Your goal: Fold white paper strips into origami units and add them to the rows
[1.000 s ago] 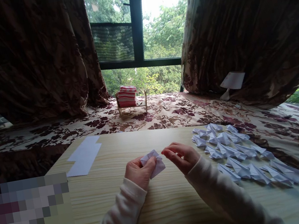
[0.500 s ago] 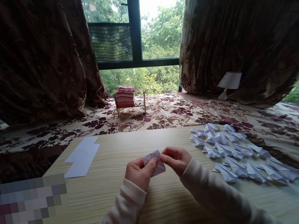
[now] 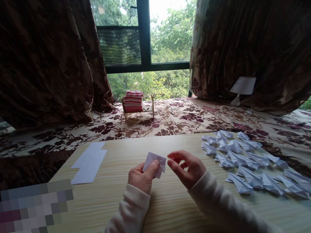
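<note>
Between the thumb and fingers of my left hand (image 3: 142, 178) is a small folded white paper (image 3: 153, 160), its creases and pointed corners showing above the table. My right hand (image 3: 187, 167) is just to the right of the paper, apart from it, with thumb and index finger separated and nothing between them. Several folded paper pieces (image 3: 237, 154), shaped like small pointed darts, lie in rows on the right side of the table. Flat white paper sheets (image 3: 90, 164) lie partly overlapped at the far left of the table.
The light wooden table (image 3: 161, 220) meets a ledge covered in flowered cloth (image 3: 179, 114). A small wooden rack with folded red-and-white striped cloth (image 3: 133, 100) stands on the ledge. A small white lamp (image 3: 243, 85) leans at the right, by the dark curtains (image 3: 240, 17).
My right hand has let go of the folded paper and moved slightly right, its fingers opening. The paper has turned in my left hand and now shows more of its face.
</note>
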### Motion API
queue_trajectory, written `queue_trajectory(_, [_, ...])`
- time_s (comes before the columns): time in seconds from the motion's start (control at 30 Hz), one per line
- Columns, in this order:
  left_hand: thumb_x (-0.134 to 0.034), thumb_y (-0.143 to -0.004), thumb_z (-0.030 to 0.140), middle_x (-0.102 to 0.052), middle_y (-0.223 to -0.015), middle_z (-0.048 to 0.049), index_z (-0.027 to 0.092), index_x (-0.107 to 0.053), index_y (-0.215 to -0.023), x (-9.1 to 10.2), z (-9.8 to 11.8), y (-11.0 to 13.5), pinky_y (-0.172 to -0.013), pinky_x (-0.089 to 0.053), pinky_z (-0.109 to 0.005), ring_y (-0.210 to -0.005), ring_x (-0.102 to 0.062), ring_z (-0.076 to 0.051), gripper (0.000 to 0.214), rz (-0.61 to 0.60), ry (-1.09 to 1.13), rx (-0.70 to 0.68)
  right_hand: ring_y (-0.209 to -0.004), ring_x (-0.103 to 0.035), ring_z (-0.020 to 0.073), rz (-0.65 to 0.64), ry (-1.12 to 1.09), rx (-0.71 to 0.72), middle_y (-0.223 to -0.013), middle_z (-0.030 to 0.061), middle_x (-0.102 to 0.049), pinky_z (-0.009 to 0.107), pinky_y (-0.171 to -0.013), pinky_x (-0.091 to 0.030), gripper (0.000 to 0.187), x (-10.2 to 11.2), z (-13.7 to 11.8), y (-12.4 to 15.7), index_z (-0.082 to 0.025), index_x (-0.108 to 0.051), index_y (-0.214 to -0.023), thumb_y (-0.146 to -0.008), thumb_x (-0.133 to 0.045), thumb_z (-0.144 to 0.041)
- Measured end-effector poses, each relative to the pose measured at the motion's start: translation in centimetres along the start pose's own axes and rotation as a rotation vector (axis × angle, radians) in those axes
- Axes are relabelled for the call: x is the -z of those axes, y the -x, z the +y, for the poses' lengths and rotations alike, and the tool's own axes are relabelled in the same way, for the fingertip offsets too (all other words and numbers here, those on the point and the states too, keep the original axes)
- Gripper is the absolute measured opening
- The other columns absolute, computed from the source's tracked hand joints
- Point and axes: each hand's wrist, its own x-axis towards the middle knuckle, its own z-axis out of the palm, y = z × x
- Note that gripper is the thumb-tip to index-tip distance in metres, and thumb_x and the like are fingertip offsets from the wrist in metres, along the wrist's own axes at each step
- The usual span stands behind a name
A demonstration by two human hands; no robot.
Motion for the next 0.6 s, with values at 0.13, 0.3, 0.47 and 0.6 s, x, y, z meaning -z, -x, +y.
queue_trajectory(0.13, [-0.077,-0.043,0.036,-0.062,-0.050,-0.0019,0.009,-0.069,-0.064,0.2,-0.2,-0.1,-0.047,-0.042,-0.021,-0.047,-0.053,-0.010,0.035,-0.046,-0.141,-0.029,-0.075,-0.057,0.0152,-0.098,-0.052,0.243,-0.089,0.0055,-0.061,0.022,-0.052,-0.048,0.034,1.1,0.0,-0.5,-0.020,-0.058,-0.100,-0.067,-0.053,-0.014])
queue_trajectory(0.3, [-0.077,-0.042,0.038,-0.063,-0.052,-0.0022,0.009,-0.069,-0.068,0.2,-0.3,-0.2,-0.048,-0.042,-0.022,-0.048,-0.054,-0.011,0.039,-0.052,-0.160,-0.016,-0.067,-0.055,0.0126,-0.200,-0.063,0.352,-0.082,0.0046,-0.059,0.019,-0.046,-0.047,0.034,1.0,0.7,-0.6,-0.020,-0.061,-0.092,-0.063,-0.051,-0.005])
queue_trajectory(0.47, [-0.078,-0.039,0.033,-0.066,-0.057,-0.0041,0.010,-0.070,-0.068,0.4,-0.3,-0.5,-0.052,-0.044,-0.024,-0.053,-0.057,-0.014,0.039,-0.079,-0.129,0.009,-0.066,-0.054,0.0128,-0.242,-0.044,0.350,-0.077,0.0041,-0.056,0.020,-0.047,-0.047,0.038,1.0,1.0,-0.5,-0.019,-0.058,-0.099,-0.064,-0.051,-0.004])
queue_trajectory(0.6, [-0.077,-0.039,0.034,-0.067,-0.059,-0.0062,0.009,-0.070,-0.069,0.6,-0.5,-0.7,-0.053,-0.043,-0.025,-0.056,-0.058,-0.016,0.040,-0.131,-0.139,0.026,-0.063,-0.053,0.0124,-0.218,0.012,0.407,-0.074,0.0033,-0.057,0.019,-0.045,-0.045,0.032,1.1,1.3,-0.6,-0.020,-0.060,-0.095,-0.067,-0.052,-0.007])
